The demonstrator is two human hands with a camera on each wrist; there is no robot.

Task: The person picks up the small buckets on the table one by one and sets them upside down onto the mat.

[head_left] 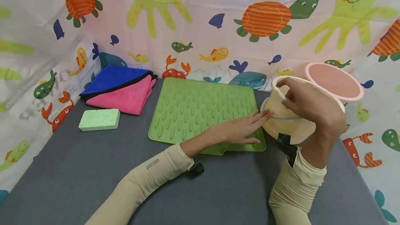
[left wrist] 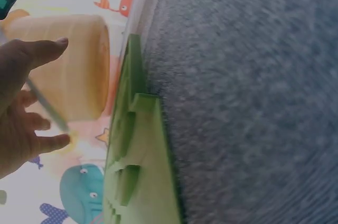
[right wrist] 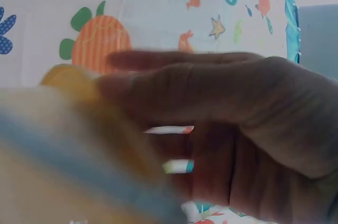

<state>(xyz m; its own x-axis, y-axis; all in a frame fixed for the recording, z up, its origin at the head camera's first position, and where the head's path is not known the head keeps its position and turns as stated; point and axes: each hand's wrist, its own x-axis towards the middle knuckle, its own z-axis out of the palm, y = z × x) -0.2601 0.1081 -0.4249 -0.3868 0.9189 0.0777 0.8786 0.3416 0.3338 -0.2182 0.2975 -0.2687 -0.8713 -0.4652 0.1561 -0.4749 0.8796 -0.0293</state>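
The right hand (head_left: 312,101) bends down over the mouth of a yellow bucket (head_left: 279,128), its fingers curled and its grip pinching the rim; the right wrist view blurs the fingertips there. The left hand (head_left: 240,131) reaches in from the other side with its grip spread, the fingers stretched toward the bucket and the thumb held apart from them. Its fingertips are right at the bucket's side, but I cannot tell whether they press on it.

The bucket is near the right edge of the table (head_left: 218,197), toward the back. A thin grey handle (left wrist: 52,112) lies across its side. Behind it and further right, by the table's back right corner, is a pink bin (head_left: 334,81) with a wide round mouth.

Under the left hand, a green mat (head_left: 200,110) with rows of raised ridges lies flat along the middle of the back edge, its right side just beside the bucket. At the back left corner are folded cloths (head_left: 123,91), blue above and pink below, with black trim. A pale green sponge (head_left: 99,119) lies just in front of them, near the left edge.

Cream sleeves (head_left: 150,174) cover both forearms. A curtain (head_left: 193,9) printed with sea animals hangs behind the table and along its sides.
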